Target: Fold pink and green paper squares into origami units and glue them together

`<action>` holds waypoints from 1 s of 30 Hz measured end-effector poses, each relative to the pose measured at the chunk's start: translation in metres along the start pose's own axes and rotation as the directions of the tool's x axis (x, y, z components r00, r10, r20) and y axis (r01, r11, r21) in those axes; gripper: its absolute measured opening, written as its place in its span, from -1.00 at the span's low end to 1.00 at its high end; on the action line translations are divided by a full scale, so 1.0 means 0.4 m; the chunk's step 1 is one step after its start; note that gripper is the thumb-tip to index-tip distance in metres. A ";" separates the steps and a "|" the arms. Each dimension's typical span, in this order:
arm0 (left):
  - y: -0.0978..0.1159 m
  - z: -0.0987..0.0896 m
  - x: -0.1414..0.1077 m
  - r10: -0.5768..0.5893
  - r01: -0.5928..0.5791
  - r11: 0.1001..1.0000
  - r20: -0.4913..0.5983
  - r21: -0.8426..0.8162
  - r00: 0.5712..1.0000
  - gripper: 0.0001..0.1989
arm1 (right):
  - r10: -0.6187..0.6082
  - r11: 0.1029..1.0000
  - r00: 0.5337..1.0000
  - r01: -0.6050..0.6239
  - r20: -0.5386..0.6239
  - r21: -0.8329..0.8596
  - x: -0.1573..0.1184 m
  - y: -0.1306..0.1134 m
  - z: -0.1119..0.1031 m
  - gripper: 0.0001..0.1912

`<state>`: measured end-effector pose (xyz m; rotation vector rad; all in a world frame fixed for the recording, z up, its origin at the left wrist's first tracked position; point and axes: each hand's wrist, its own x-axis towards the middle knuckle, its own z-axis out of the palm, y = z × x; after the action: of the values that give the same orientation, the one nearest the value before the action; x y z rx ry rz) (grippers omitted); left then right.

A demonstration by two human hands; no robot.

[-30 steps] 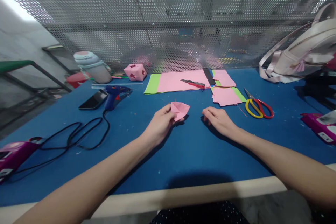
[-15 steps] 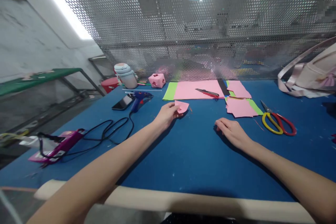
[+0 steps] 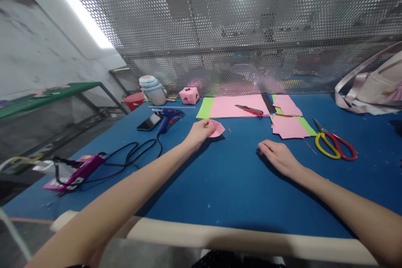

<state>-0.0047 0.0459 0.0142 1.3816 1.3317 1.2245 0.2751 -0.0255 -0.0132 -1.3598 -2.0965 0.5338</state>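
Note:
A small folded piece of pink paper [image 3: 216, 129] is pinched in my left hand [image 3: 201, 130], just above the blue table. Its lower left part is hidden behind my fingers. My right hand [image 3: 276, 155] rests on the table to the right with its fingers curled together; I cannot make out anything in them. Nearest to it lie the cut pink paper pieces [image 3: 289, 127], stacked over green ones. Farther back, a red utility knife [image 3: 250, 110] lies on a pink sheet [image 3: 222, 106].
Scissors [image 3: 335, 144] with yellow and red handles lie at right, near a pale bag [image 3: 380, 83]. At left are a blue glue gun [image 3: 168, 119], a phone [image 3: 150, 122], a purple power strip [image 3: 78, 171] and cables. A bottle [image 3: 153, 91] and pink paper polyhedron [image 3: 189, 96] stand behind.
My left hand has turned the pink paper, so it now shows at a different angle and points right. My right hand stays in place. The view has shifted slightly.

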 end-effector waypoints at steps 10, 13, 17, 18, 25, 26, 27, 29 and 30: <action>0.050 0.034 -0.082 -0.021 0.158 0.911 0.341 -0.380 0.940 -0.85 | -0.015 1.000 1.000 0.016 0.015 -0.008 0.001 -0.004 0.000 -0.64; 0.056 0.046 -0.113 0.017 0.173 0.893 0.416 -0.415 0.909 -0.80 | -0.020 1.000 1.000 0.019 0.023 0.004 0.000 -0.008 0.002 -0.65; 0.055 0.062 -0.141 0.099 0.132 0.885 0.458 -0.446 0.884 -0.80 | 0.024 0.956 0.997 -0.045 0.076 0.290 -0.009 -0.052 0.000 -0.70; 0.056 0.065 -0.147 0.137 0.096 0.888 0.459 -0.449 0.878 -0.81 | 0.051 0.900 0.991 -0.099 0.122 0.424 -0.013 -0.071 0.000 -0.71; 0.087 0.084 -0.186 0.359 -0.183 0.925 0.610 -0.332 0.707 -0.87 | 0.013 0.195 0.849 -0.520 0.528 0.831 -0.049 -0.169 0.001 -0.75; 0.090 0.086 -0.191 0.361 -0.192 0.927 0.628 -0.322 0.690 -0.88 | 0.020 0.174 0.856 -0.511 0.516 0.842 -0.051 -0.170 0.000 -0.77; 0.091 0.088 -0.196 0.346 -0.178 0.932 0.635 -0.315 0.690 -0.86 | 0.036 0.169 0.872 -0.486 0.488 0.857 -0.053 -0.168 -0.002 -0.78; 0.089 0.091 -0.202 0.262 -0.073 0.946 0.615 -0.315 0.744 -0.74 | 0.071 0.221 0.913 -0.406 0.401 0.887 -0.052 -0.161 -0.007 -0.79; 0.086 0.092 -0.204 0.189 0.018 0.946 0.596 -0.325 0.781 -0.67 | 0.088 0.274 0.932 -0.362 0.352 0.891 -0.051 -0.158 -0.009 -0.79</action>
<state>0.0407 -0.0362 0.0342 1.4453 0.5817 0.8634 0.2406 -0.0693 0.0227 -0.8109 -1.1717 1.8127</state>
